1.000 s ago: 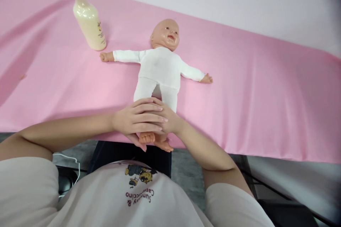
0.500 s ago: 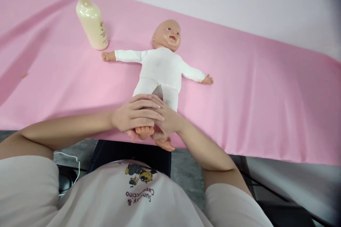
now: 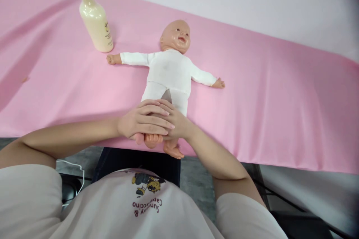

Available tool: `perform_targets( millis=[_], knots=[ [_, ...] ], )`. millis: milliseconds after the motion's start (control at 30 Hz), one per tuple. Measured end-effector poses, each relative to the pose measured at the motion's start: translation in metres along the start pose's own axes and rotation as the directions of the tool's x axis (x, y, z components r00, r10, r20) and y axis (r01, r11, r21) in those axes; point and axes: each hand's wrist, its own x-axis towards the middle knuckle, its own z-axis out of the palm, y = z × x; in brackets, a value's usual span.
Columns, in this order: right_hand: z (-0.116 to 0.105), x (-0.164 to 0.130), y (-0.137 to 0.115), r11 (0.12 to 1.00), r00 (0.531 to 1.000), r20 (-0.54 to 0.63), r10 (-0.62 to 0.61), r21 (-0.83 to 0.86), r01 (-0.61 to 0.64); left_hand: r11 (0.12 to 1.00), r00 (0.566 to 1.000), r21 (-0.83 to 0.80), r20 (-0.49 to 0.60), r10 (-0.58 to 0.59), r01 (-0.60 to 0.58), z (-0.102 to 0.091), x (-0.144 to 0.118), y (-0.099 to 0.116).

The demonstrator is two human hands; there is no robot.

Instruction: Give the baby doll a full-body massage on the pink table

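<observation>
Head view: doll (image 3: 168, 71) on pink sheet (image 3: 280, 112), feet at its near edge.
Left hand (image 3: 141, 123) and right hand (image 3: 176, 125) wrapped round lower legs; bottle (image 3: 95, 18) untouched near far-left corner.

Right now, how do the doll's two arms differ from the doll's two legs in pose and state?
The doll's arms lie spread out to the sides, untouched; the doll's legs point toward the person, with the left hand and right hand closed over their lower parts. The arms rest fully on the pink sheet; the feet reach its near edge. Both are covered in white cloth.
</observation>
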Motion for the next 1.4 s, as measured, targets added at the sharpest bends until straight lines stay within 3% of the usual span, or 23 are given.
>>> perform_targets(
  millis=[133, 367, 467, 600, 700, 800, 900, 1000, 1300, 1400],
  knots=[
    [0.001, 0.000, 0.001, 1.000, 1.000, 0.017, -0.009, 0.020, 0.009, 0.999, 0.998, -0.038, 0.060, -0.023, 0.026, -0.005, 0.004, 0.001],
    [-0.002, 0.002, 0.008, 0.998, 0.999, -0.007, -0.039, 0.042, 0.040, 0.995, 1.000, 0.093, 0.003, 0.026, -0.026, -0.006, 0.013, 0.004],
    [-0.005, 0.003, 0.011, 0.998, 1.000, 0.023, 0.013, 0.062, -0.015, 0.993, 0.999, 0.112, 0.009, -0.049, 0.047, -0.002, 0.008, 0.007],
    [-0.008, 0.004, 0.020, 0.983, 0.984, 0.055, 0.166, 0.066, -0.170, 0.976, 0.974, 0.091, 0.094, -0.208, 0.200, 0.000, 0.003, 0.015],
    [-0.008, 0.002, 0.032, 0.934, 0.935, 0.011, 0.355, 0.023, -0.355, 0.982, 0.978, 0.074, 0.103, -0.183, 0.176, 0.000, 0.005, 0.022],
    [-0.010, 0.000, 0.042, 0.802, 0.804, -0.052, 0.592, -0.060, -0.594, 0.996, 0.992, 0.040, 0.098, -0.084, 0.080, 0.001, 0.010, 0.024],
    [-0.014, 0.000, 0.047, 0.704, 0.712, -0.017, 0.702, -0.132, -0.698, 1.000, 0.981, 0.015, 0.191, -0.019, 0.017, 0.001, 0.012, 0.022],
    [-0.018, 0.001, 0.047, 0.702, 0.707, 0.020, 0.707, -0.144, -0.697, 0.999, 0.957, 0.015, 0.287, -0.032, 0.029, 0.001, 0.012, 0.020],
    [-0.015, 0.000, 0.054, 0.722, 0.725, -0.033, 0.688, -0.071, -0.688, 0.999, 0.923, -0.044, 0.384, 0.012, 0.006, 0.009, 0.005, 0.023],
    [-0.011, -0.007, 0.055, 0.639, 0.639, -0.132, 0.758, -0.042, -0.768, 0.996, 0.932, -0.086, 0.358, 0.053, -0.024, 0.009, 0.004, 0.022]
  ],
)
